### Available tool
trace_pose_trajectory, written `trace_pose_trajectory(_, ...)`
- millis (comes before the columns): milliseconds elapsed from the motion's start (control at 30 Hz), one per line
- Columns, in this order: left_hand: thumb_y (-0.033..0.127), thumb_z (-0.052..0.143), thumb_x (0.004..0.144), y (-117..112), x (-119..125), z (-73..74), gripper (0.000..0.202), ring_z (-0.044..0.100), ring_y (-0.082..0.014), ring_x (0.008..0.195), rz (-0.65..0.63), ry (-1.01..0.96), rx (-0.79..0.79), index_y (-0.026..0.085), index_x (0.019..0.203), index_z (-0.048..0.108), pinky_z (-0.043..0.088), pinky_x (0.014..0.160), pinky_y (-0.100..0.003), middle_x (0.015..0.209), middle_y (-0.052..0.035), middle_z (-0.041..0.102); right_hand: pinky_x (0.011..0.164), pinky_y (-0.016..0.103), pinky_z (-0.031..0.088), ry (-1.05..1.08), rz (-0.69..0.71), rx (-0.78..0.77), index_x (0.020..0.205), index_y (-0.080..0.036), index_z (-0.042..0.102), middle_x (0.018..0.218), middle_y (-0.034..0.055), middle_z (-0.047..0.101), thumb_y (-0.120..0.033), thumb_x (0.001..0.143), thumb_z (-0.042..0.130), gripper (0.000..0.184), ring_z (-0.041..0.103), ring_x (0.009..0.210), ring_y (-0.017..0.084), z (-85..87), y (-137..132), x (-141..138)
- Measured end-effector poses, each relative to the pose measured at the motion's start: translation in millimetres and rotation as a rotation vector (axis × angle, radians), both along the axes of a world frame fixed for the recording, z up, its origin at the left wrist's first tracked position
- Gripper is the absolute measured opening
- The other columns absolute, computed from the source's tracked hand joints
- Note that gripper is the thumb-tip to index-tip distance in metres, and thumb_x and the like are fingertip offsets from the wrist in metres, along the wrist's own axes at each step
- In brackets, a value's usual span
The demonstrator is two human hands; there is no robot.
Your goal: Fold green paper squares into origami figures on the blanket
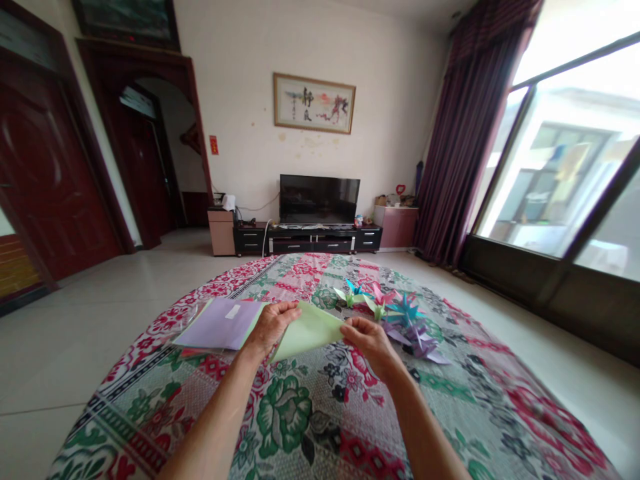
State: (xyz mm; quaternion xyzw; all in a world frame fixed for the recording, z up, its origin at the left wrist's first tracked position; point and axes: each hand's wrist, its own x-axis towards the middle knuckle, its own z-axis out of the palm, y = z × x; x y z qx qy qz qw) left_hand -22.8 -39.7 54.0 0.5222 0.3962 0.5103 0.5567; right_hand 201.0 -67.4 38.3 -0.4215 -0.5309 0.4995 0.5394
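Observation:
Between my two hands is a light green sheet of origami paper (311, 331), which looks folded to a point on the right. My left hand (273, 328) pinches its upper left edge, thumb and fingers closed. At the right corner my right hand (367, 338) grips the paper between thumb and fingertips. Just left of my left hand lies a pack of coloured paper (213, 327) with a lilac sheet on top and a small white label. Beyond my right hand sit several folded paper cranes, among them a blue one (406, 309), a pink one (383, 293) and a purple one (425, 343).
A round table with a floral tablecloth (285, 413) lies under everything. Across the tiled floor stand a television (320, 200) and a low black cabinet (300, 241). Dark curtains (450, 147) and a large window are on the right, doors on the left.

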Motion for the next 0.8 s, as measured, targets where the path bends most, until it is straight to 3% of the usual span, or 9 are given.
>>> trace_pose_trajectory(167,0.038,0.069,0.062,-0.6,0.1,1.0,0.037,0.061,-0.017,0.056,0.026,0.037,0.021,0.012,0.088,0.07,0.044,0.055,-0.025,0.065,-0.0019,0.069,0.054,0.022,0.039,0.11,-0.038,0.006,0.072,-0.016,0.059,0.061,-0.0035,0.054,-0.044,0.056,0.078,0.037,0.047,0.054,0.008,-7.8,3.7,-3.0)
trace_pose_trajectory(333,0.04,0.069,0.061,0.1,0.1,-0.1,0.039,0.06,-0.0163,0.056,0.048,0.069,0.036,0.012,0.089,0.069,0.044,0.054,-0.024,0.063,-0.001,0.068,0.062,0.024,0.045,0.243,-0.047,-0.034,0.089,-0.019,0.059,0.071,-0.0029,0.062,-0.038,0.052,0.082,0.047,0.056,0.062,0.01,-15.8,7.1,-2.6)
trace_pose_trajectory(533,0.038,0.069,0.062,-1.6,1.9,3.0,0.036,0.061,-0.0168,0.058,0.035,0.057,0.044,0.012,0.087,0.07,0.044,0.054,-0.024,0.064,-0.0014,0.068,0.063,0.024,0.047,0.385,-0.037,-0.102,0.094,-0.02,0.059,0.08,-0.0009,0.064,-0.033,0.052,0.082,0.05,0.059,0.066,0.011,-12.7,2.3,-3.7)
trace_pose_trajectory(800,0.043,0.067,0.064,1.5,1.6,-5.0,0.043,0.058,-0.0148,0.054,0.098,0.076,0.045,0.012,0.094,0.069,0.042,0.052,-0.023,0.063,-0.0004,0.067,0.062,0.025,0.047,0.423,-0.087,-0.064,0.094,-0.02,0.061,0.07,-0.0031,0.06,-0.033,0.053,0.081,0.047,0.056,0.062,0.01,-23.7,4.4,-6.0)
